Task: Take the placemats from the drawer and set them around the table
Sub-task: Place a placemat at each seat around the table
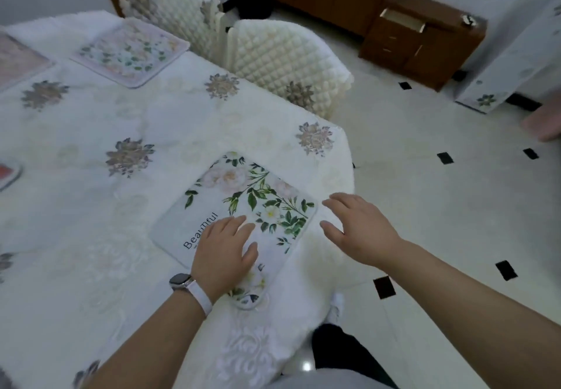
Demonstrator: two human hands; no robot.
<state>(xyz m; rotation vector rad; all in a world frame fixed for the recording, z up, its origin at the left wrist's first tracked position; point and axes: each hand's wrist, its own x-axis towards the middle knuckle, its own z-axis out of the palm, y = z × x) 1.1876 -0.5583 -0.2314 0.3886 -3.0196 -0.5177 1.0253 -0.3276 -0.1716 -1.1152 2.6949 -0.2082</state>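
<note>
A white placemat with green leaves and the word "Beautiful" (243, 194) lies flat near the table's right corner. My left hand (224, 249) rests palm down on its near part, fingers spread. My right hand (358, 231) hovers open just beyond the mat's right edge, holding nothing. A second floral placemat (130, 51) lies at the far side of the table. Parts of a pinkish mat (18, 58) and a red-centred one (7, 173) show at the left edge.
The table (91, 237) wears a white floral cloth. Two quilted white chairs (285, 61) stand at its far right side. A brown wooden cabinet with an open drawer (403, 21) stands beyond on the tiled floor (425, 191). My legs are below the table corner.
</note>
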